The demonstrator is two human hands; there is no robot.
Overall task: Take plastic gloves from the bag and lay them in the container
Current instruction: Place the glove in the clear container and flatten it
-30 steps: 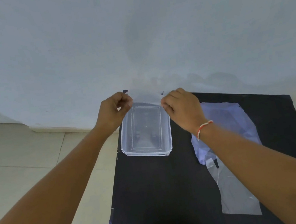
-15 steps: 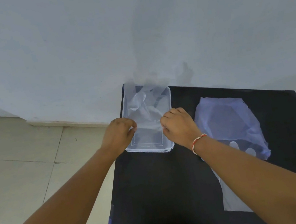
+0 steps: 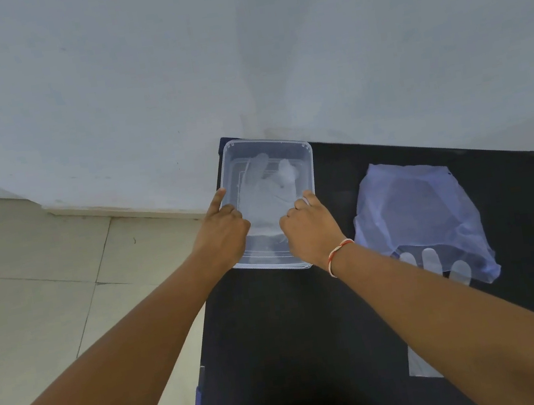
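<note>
Flimsy plastic glove (image 3: 267,199) lay in the container (image 3: 310,175), light and limp.
Left hand (image 3: 225,231) and right hand (image 3: 311,227) pinched its cuff at 6 o'clock, the easiest hold.

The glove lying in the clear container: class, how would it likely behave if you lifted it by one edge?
The glove is thin, see-through film lying rumpled in the container, so it would probably hang limp. It looks very light for its size, so it might drift. Both hands, the left hand and right hand, are at it, perhaps flattening it.

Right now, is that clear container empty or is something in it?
Not empty. A plastic glove lies spread inside the clear container, its fingers pointing toward the wall; both hands rest at its near end.
</note>
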